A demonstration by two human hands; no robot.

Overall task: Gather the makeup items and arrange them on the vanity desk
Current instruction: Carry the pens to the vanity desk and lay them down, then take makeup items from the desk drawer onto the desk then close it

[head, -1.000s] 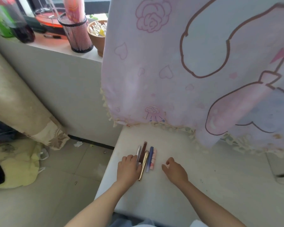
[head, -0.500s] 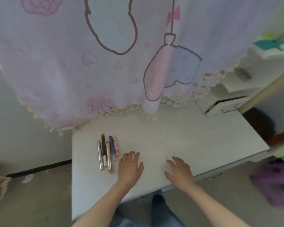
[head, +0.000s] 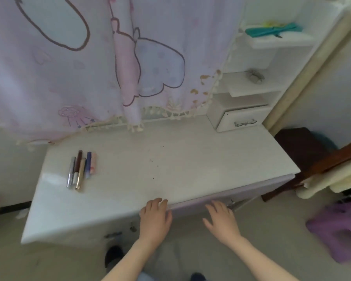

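From the head view, five slim makeup sticks (head: 81, 169) lie side by side, touching, on the far left part of the white vanity desk (head: 170, 169): a silver stick (head: 70, 172), a brown stick (head: 78, 163), a gold stick (head: 80, 174), a blue stick (head: 88, 164) and a pink stick (head: 93, 163), all pointing roughly from near to far. Any print on them is too blurred to read. The left hand (head: 155, 219) is at the desk's near edge, fingers loosely straight and close together, fingertips on the top, holding nothing. The right hand (head: 221, 219) is just beside it to the right, in front of the desk's pale purple front panel, fingers spread and holding nothing; whether it touches the panel I cannot tell. A pink cartoon-printed cloth (head: 69, 67) with a tasselled hem hangs over the desk's far side and hides what is behind it. At far right stand a small white drawer (head: 241, 120) and shelves; a teal object (head: 271, 30), possibly a comb, lies on the top shelf. A purple stool (head: 340, 226) is cut off at the right edge.
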